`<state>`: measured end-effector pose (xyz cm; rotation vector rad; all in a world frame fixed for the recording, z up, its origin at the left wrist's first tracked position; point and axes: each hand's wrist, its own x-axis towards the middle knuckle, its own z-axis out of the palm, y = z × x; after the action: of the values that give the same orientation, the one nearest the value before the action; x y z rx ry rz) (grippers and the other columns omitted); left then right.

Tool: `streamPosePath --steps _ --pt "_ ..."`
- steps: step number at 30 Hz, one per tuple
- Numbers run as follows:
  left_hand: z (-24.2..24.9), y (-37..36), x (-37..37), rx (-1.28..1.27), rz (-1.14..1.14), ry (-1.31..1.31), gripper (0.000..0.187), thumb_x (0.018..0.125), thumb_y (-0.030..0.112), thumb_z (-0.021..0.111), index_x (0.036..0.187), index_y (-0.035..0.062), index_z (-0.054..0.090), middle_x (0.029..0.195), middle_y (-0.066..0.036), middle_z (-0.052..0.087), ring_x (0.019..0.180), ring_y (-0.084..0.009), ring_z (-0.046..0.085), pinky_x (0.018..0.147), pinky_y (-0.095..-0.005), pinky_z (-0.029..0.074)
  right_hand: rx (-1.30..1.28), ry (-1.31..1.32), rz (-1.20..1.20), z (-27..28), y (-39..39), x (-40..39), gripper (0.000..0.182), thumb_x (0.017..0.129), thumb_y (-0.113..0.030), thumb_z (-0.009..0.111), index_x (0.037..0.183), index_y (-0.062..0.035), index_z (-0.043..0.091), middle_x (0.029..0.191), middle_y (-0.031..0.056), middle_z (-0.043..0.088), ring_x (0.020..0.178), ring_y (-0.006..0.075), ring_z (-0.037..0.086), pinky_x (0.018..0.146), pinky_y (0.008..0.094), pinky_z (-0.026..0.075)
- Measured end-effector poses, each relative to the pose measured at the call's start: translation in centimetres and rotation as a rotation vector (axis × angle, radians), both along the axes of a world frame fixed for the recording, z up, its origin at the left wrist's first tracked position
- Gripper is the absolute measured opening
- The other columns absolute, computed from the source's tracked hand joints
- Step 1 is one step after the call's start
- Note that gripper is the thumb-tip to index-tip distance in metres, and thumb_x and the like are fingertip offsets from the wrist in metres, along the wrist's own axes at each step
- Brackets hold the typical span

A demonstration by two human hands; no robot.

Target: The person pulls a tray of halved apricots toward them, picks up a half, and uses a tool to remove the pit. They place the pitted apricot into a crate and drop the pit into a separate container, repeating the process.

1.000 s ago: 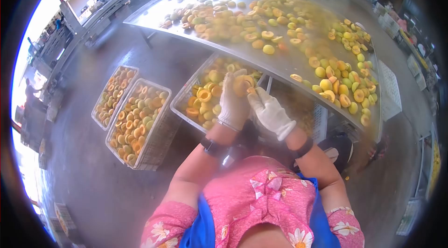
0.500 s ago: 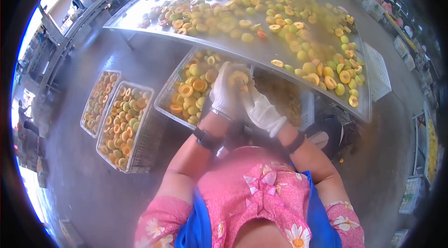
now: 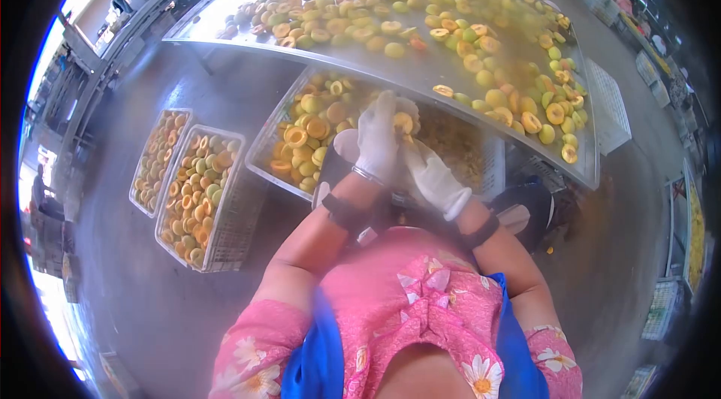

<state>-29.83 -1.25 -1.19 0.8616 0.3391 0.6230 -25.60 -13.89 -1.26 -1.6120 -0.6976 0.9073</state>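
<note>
Both of my hands wear white gloves and meet over the crates below the table's front edge. My left hand (image 3: 378, 136) is closed around a fruit half (image 3: 403, 122), a stone fruit with yellow-orange flesh like a peach or apricot. Its cut face is turned toward my right hand (image 3: 435, 179). The fingers of my right hand are pinched together just below the fruit; what they hold, if anything, is hidden. To the left of my hands, a white crate (image 3: 259, 162) holds many fruit halves. Behind my right hand, another crate (image 3: 492, 173) contains brownish small pieces, blurred.
A metal table (image 3: 353, 61) with many fruit halves spreads in front. Two filled crates (image 3: 225, 230) stand on the floor at left. A white crate (image 3: 610, 110) is beside the table's right end. People and more tables appear in the background.
My hands have shifted slightly right, still together. The fruit half now shows its cut face more clearly beside my left fingers. The view has tilted a little.
</note>
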Motion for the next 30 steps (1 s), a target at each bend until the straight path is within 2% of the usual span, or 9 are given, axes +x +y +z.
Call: streamPosePath --steps 1,3,5,9,14,19,23,25,30 --pt "-0.2 0.1 0.0 0.248 0.062 0.049 0.042 0.099 0.038 0.050 0.089 0.0000 0.064 0.080 -0.012 0.066 0.068 -0.0234 0.064 0.062 -0.0340 0.054 -0.006 0.004 -0.004 -0.7 -0.1 0.0 0.045 0.105 -0.034 0.045 0.133 -0.0012 0.054 0.123 0.0086 0.061 0.111 0.0152 0.054 0.098 0.0311 0.043" --pt "-0.1 0.7 0.0 0.495 0.129 0.097 0.048 0.098 0.042 0.050 0.087 -0.0026 0.065 0.079 -0.013 0.064 0.067 -0.0245 0.061 0.062 -0.0352 0.052 0.236 0.209 0.068 -2.8 0.3 0.4 0.036 0.102 -0.047 0.047 0.109 -0.0129 0.057 0.061 -0.0061 0.046 0.042 0.0054 0.038 0.037 0.0238 0.029" --pt "0.8 1.1 -0.4 -0.020 -0.145 0.100 0.049 0.098 0.040 0.050 0.083 -0.0038 0.066 0.076 -0.012 0.064 0.064 -0.0242 0.060 0.063 -0.0328 0.050 0.070 0.481 0.173 0.3 -0.8 0.9 0.038 0.103 -0.046 0.045 0.097 -0.0112 0.057 0.060 -0.0062 0.045 0.041 0.0053 0.037 0.036 0.0233 0.029" --pt "0.9 1.3 -1.0 0.488 -0.102 0.209 0.036 0.100 0.032 0.052 0.089 0.0000 0.067 0.078 -0.009 0.068 0.065 -0.0142 0.062 0.056 -0.0267 0.048 0.103 0.294 0.142 -2.2 -0.5 0.7 0.039 0.102 -0.051 0.045 0.094 -0.0134 0.054 0.057 -0.0071 0.041 0.039 0.0057 0.034 0.035 0.0245 0.026" --pt "0.0 1.4 -0.8 0.136 -0.298 0.118 0.037 0.097 0.034 0.055 0.084 0.0013 0.068 0.077 -0.007 0.069 0.064 -0.0137 0.063 0.056 -0.0260 0.049 0.095 0.471 0.275 -2.5 -1.3 1.0 0.040 0.099 -0.057 0.045 0.091 -0.0185 0.052 0.055 -0.0105 0.033 0.037 0.0032 0.026 0.035 0.0227 0.018" --pt "-0.4 1.7 -1.1 0.787 -0.274 0.292 0.036 0.098 0.030 0.056 0.092 -0.0013 0.071 0.081 -0.004 0.072 0.072 -0.0100 0.062 0.066 -0.0251 0.049 -0.036 0.596 0.185 -1.7 -1.4 0.7 0.039 0.099 -0.056 0.047 0.091 -0.0180 0.052 0.055 -0.0102 0.034 0.036 0.0031 0.025 0.034 0.0212 0.018" --pt "-0.5 2.0 -1.3 0.538 -0.264 0.132 0.041 0.098 0.033 0.054 0.091 -0.0040 0.069 0.079 -0.009 0.071 0.071 -0.0155 0.065 0.065 -0.0284 0.052 -0.016 1.085 0.301 -2.4 -1.5 1.8 0.038 0.100 -0.055 0.047 0.093 -0.0169 0.052 0.056 -0.0098 0.032 0.036 0.0024 0.025 0.034 0.0203 0.018" --pt "-2.9 2.4 -0.1 0.203 -0.343 -0.005 0.043 0.099 0.033 0.051 0.083 -0.0031 0.066 0.074 -0.015 0.067 0.063 -0.0226 0.064 0.061 -0.0325 0.053 0.031 0.997 0.316 -1.6 -1.3 1.5 0.040 0.100 -0.055 0.045 0.095 -0.0157 0.051 0.057 -0.0090 0.032 0.037 0.0020 0.024 0.034 0.0199 0.018" --pt "-1.7 3.9 -0.4 0.603 -0.451 0.207 0.043 0.097 0.037 0.055 0.088 -0.0020 0.069 0.080 -0.011 0.071 0.069 -0.0168 0.065 0.063 -0.0277 0.052 0.002 1.096 0.341 -3.5 -0.9 2.4 0.041 0.101 -0.054 0.043 0.098 -0.0138 0.052 0.058 -0.0087 0.032 0.036 0.0018 0.023 0.033 0.0198 0.017"
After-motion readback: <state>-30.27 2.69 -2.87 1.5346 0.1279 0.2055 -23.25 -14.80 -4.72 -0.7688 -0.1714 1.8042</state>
